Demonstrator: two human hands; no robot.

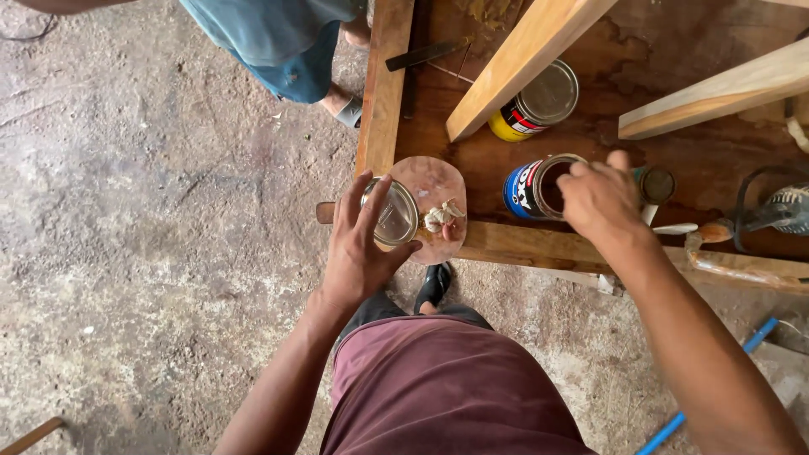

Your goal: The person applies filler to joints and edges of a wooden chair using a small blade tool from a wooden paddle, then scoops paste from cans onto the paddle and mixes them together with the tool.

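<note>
Fingers [381, 195] of the left hand [358, 253] are spread and clasped over a round metal lid [394, 212], held above the desk [590, 244] edge beside a stained disc [434, 181] bearing a cloth wad [442, 216]. Right hand [600, 198], fingers curled, whether grasping cannot be told, is placed over an open blue can [539, 187]. A yellow can [535, 108] is noted behind.

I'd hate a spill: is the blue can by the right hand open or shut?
Open. The blue can stands upright with no lid, dark liquid showing inside. The left hand holds a round metal lid.
</note>
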